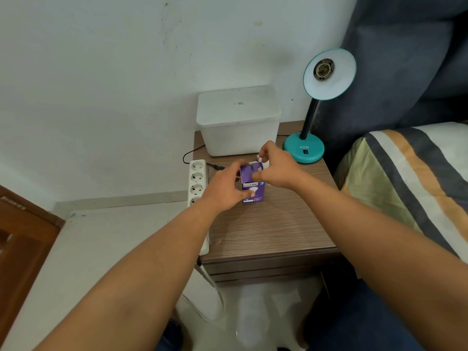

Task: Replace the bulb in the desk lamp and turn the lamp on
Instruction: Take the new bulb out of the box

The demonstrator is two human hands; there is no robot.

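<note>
A purple bulb box (254, 192) stands upright on the wooden bedside table (268, 229). My left hand (225, 188) grips its left side. My right hand (274, 165) is at the box's top, thumb on the purple flap and fingertips pinching a white flap behind it. The top of the box is open; no bulb shows. The teal desk lamp (304, 149) stands at the table's back right, its shade (329, 73) tilted toward me with a bare socket (323, 69) inside. A black switch (306, 152) sits on its base.
A white lidded bin (239, 120) stands at the back of the table. A white power strip (197, 183) lies along the table's left edge with a black cable plugged near it. A bed with striped bedding (410, 178) is on the right, a wooden door (22, 239) at left.
</note>
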